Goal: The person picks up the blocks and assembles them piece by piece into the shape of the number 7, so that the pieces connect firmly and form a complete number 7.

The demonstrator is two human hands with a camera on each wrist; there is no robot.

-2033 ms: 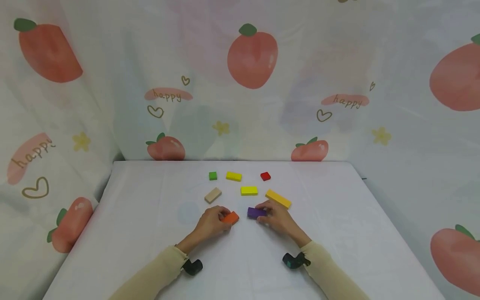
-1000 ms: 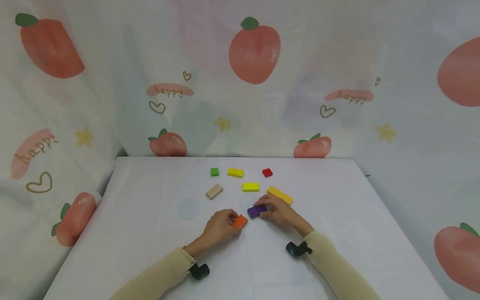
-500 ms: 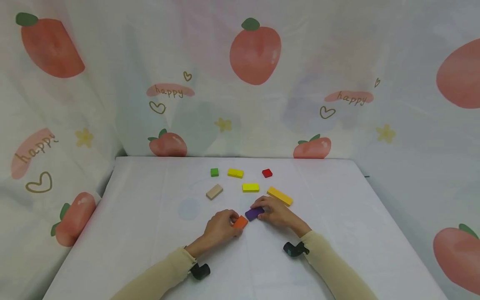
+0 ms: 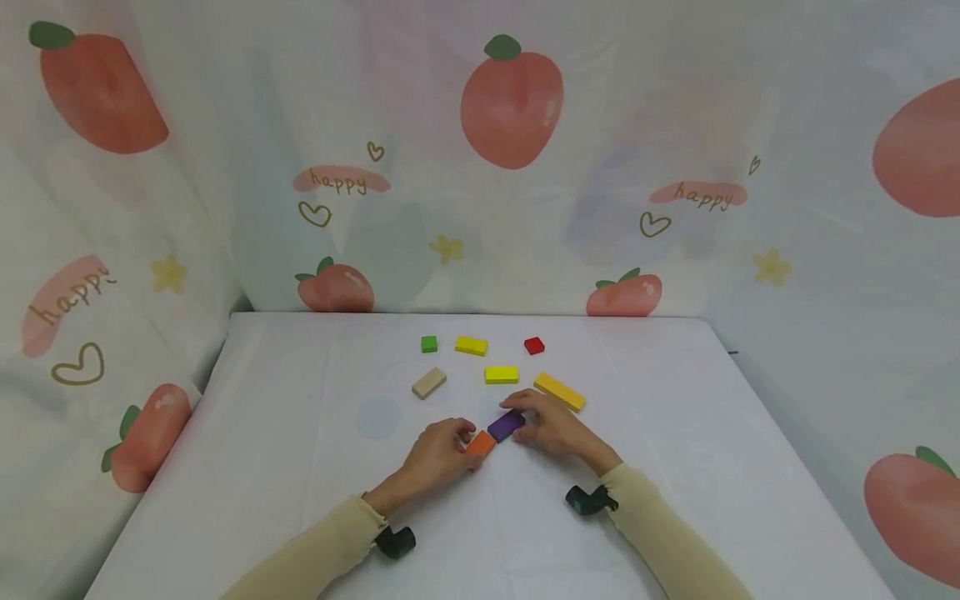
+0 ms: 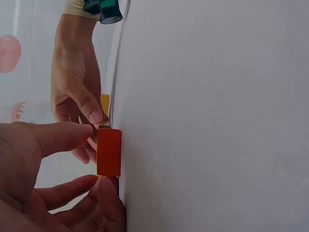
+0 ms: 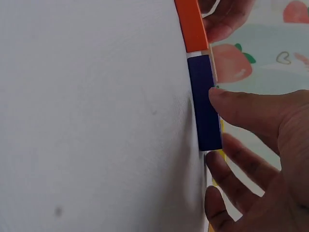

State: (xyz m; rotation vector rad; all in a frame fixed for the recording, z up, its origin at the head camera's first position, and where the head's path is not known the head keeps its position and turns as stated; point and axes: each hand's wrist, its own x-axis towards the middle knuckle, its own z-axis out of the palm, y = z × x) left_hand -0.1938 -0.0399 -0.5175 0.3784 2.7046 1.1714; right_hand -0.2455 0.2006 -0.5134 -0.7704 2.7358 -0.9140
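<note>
In the head view an orange block (image 4: 481, 444) and a purple block (image 4: 506, 426) lie end to end on the white table, making a slanting row. My left hand (image 4: 438, 454) is spread loosely around the orange block. In the left wrist view its thumb tip stands just off the orange block (image 5: 109, 152), while fingertips sit right at the other side. My right hand (image 4: 551, 423) is loosely spread about the purple block. In the right wrist view the thumb overlaps an edge of the purple block (image 6: 205, 104), with the other fingers past its end. A narrow gap shows between both blocks there.
Behind the hands lie a tan block (image 4: 429, 383), a yellow block (image 4: 501, 375), another yellow block (image 4: 471, 345), a green cube (image 4: 429, 344), a red block (image 4: 534, 345) and a long amber block (image 4: 559, 392) near the right hand. A fruit-printed curtain (image 4: 420, 125) surrounds the table (image 4: 300, 400).
The orange block moved right and the purple one turned and shifted left to meet its end. Over the last half second the fingers of both hands loosened from the blocks.
</note>
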